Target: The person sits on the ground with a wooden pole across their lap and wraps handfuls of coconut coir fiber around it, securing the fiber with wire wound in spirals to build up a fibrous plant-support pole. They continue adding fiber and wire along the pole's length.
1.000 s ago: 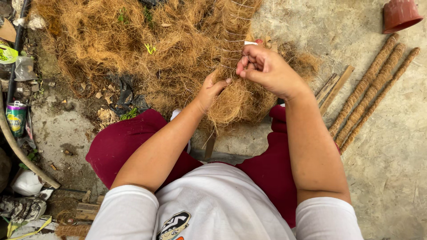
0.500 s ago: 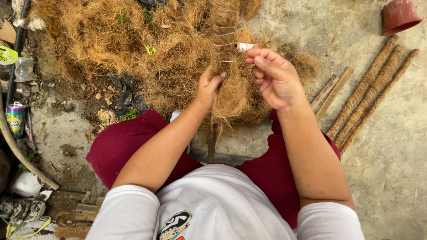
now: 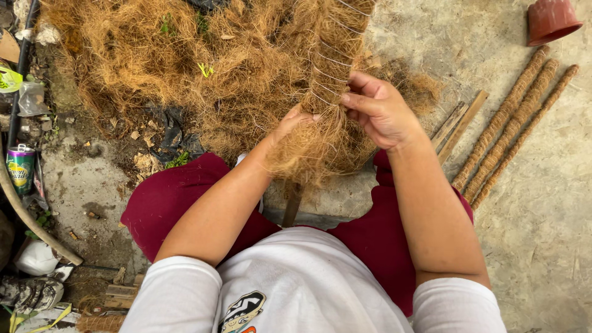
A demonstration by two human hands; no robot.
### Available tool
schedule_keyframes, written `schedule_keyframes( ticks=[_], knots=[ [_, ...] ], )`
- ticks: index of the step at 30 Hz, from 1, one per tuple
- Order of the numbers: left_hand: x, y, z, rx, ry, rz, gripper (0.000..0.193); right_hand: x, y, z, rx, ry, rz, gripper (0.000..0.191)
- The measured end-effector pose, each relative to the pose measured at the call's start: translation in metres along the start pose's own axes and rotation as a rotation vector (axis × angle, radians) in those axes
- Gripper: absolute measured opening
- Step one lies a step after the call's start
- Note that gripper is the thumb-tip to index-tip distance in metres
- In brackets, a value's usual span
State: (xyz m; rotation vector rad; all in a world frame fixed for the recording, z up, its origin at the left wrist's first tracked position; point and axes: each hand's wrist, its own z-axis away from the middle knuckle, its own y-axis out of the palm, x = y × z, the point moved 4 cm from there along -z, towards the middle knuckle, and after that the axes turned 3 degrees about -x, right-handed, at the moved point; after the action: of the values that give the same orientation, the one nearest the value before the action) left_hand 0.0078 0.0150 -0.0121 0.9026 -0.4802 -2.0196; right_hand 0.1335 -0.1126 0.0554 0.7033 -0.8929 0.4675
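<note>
A pole thickly wrapped in brown coconut fibre (image 3: pixel 330 68) stands tilted in front of me, bound with turns of thin white string. Its bare wooden end (image 3: pixel 292 206) pokes out below, between my knees. My left hand (image 3: pixel 295 121) presses against the lower left side of the fibre wrap. My right hand (image 3: pixel 379 108) grips the wrap from the right, fingers curled over the string turns. A big loose heap of the same fibre (image 3: pixel 185 68) lies behind on the ground.
Three finished fibre-wrapped poles (image 3: pixel 512 123) lie on the concrete at right, with bare wooden sticks (image 3: pixel 459 123) beside them. A terracotta pot (image 3: pixel 549 18) sits top right. A drink can (image 3: pixel 20 168), a hose and scraps clutter the left edge.
My right hand, which held a small white spool out in front of the pole, has come down against the wrap. The spool is out of sight now. My left hand stayed on the fibre.
</note>
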Motion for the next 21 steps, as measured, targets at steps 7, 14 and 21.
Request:
schedule_keyframes(
  ticks=[7,14,21],
  knots=[
    [0.001,0.022,-0.011,0.544,0.103,-0.021,0.050,0.017,0.016,0.005,0.470,-0.115,0.152,0.075],
    [0.015,0.024,0.007,0.911,-0.057,-0.029,0.052,-0.001,-0.001,0.001,0.409,0.130,-0.093,0.060],
    [-0.022,0.003,-0.015,0.372,0.109,-0.004,0.094,0.008,-0.009,0.002,0.109,-0.147,0.052,0.058]
  ],
)
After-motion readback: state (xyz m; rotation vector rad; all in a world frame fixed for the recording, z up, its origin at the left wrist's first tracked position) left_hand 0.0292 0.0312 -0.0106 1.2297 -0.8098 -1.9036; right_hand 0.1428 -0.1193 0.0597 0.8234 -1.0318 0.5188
